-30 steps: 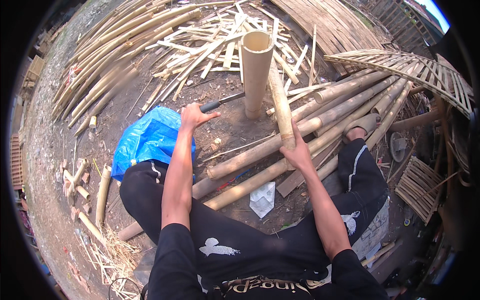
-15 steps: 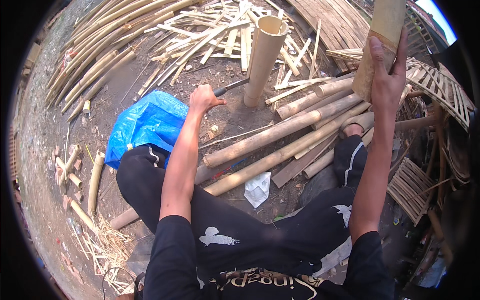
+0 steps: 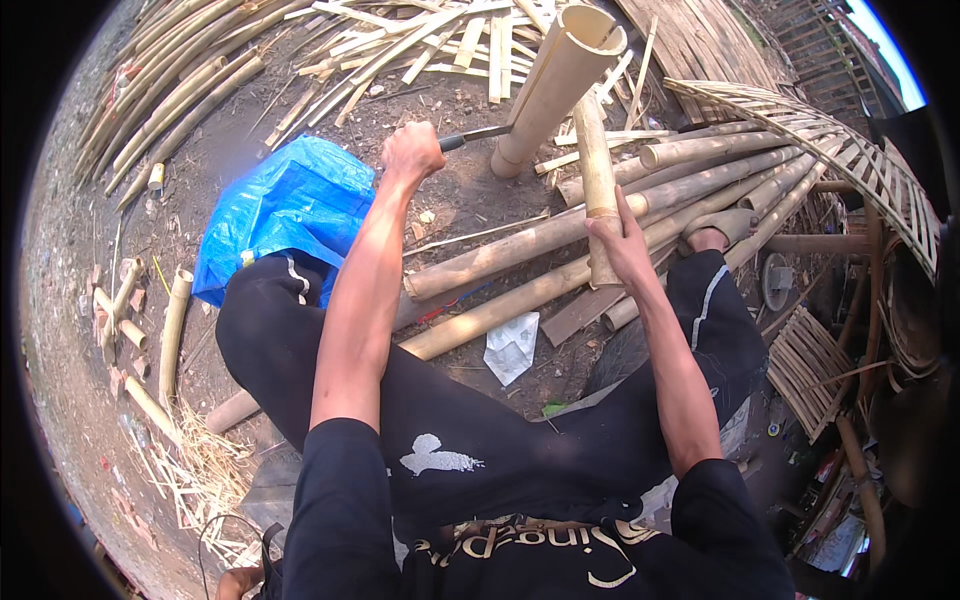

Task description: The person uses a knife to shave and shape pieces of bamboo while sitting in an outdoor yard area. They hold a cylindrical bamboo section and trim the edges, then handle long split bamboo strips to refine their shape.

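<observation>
Head view: A person seated outdoors in dark clothing grips a long knife in the left hand, fingers curled tightly round its handle, the blade meeting the side of a thick bamboo tube that stands on end on the bare ground. How deep the blade sits cannot be told. A split runs down the tube from its open upper rim. The right hand is wrapped around the lower part of a shorter bamboo length, held just beside the tube; whether the two touch is unclear. Long bamboo poles lie beneath that hand, near a sandalled foot. A blue plastic sheet is bunched by the left knee, a white scrap rests before the lap, and pale split strips are heaped beyond the tube.
</observation>
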